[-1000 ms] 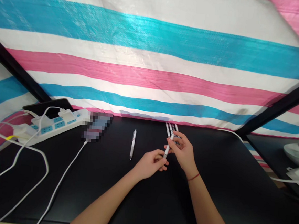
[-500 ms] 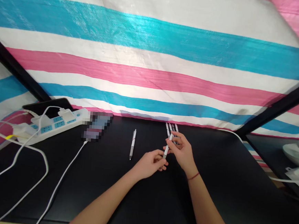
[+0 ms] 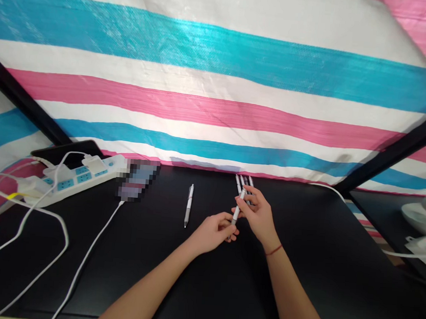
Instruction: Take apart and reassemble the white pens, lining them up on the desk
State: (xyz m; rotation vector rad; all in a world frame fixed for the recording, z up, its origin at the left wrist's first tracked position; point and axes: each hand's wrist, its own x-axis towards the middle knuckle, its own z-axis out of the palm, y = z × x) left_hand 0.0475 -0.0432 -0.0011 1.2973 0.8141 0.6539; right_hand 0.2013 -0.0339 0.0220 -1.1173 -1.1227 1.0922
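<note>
Both hands are on one white pen [image 3: 237,210] above the black table. My left hand [image 3: 213,232] pinches its grey lower end, and my right hand [image 3: 257,212] grips its upper part. A red cord circles my right wrist. Behind my right hand several similar pens [image 3: 238,182] lie side by side, partly hidden by the fingers. Another white pen with a grey grip [image 3: 188,206] lies apart, left of my hands, its tip toward me.
On the left are a white power strip [image 3: 76,180] with plugs and loose cables, a dark device [image 3: 66,152] behind it, and a blurred-out phone [image 3: 137,180] on a white cable. A striped sheet [image 3: 217,106] hangs behind the black table [image 3: 145,272].
</note>
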